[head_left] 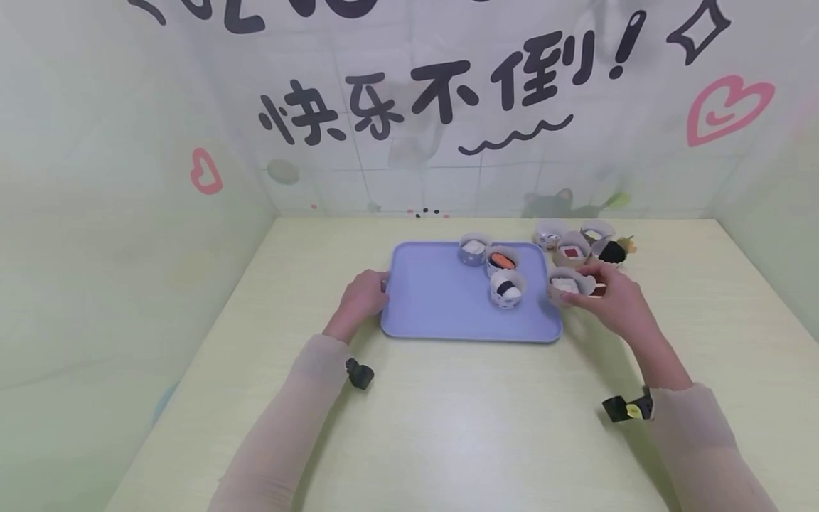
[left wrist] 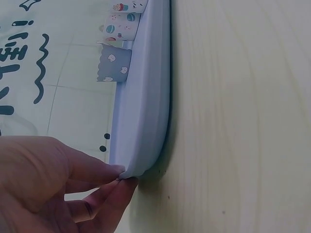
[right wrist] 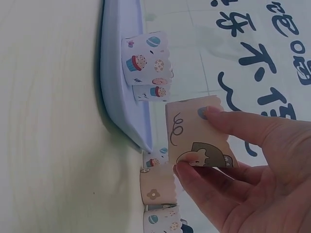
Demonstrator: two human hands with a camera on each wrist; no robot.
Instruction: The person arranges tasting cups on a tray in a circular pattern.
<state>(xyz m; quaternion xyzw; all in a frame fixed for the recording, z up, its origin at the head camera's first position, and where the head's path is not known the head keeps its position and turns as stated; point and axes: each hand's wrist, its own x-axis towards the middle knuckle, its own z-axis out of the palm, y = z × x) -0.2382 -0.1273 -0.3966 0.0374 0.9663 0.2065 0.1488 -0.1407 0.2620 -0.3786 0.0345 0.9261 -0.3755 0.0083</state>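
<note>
A blue tray (head_left: 435, 313) lies on the table with three paper cups on its right half: one with white food (head_left: 473, 247), one with an orange-topped piece (head_left: 502, 262), one with a black-banded white piece (head_left: 507, 290). My left hand (head_left: 366, 295) pinches the tray's left edge; in the left wrist view, thumb and fingers of the hand (left wrist: 63, 179) meet at its rim (left wrist: 155, 97). My right hand (head_left: 611, 299) pinches a paper cup with white contents (head_left: 564, 286) at the tray's right edge. The right wrist view shows this beige cup (right wrist: 194, 131) between thumb and fingers of the hand (right wrist: 262, 160).
Several more paper cups stand on the table beyond the tray's right edge, one with a red-topped piece (head_left: 571, 253) and one with a black piece (head_left: 611, 252). A printed curtain (head_left: 416, 178) hangs behind the table (head_left: 448, 427).
</note>
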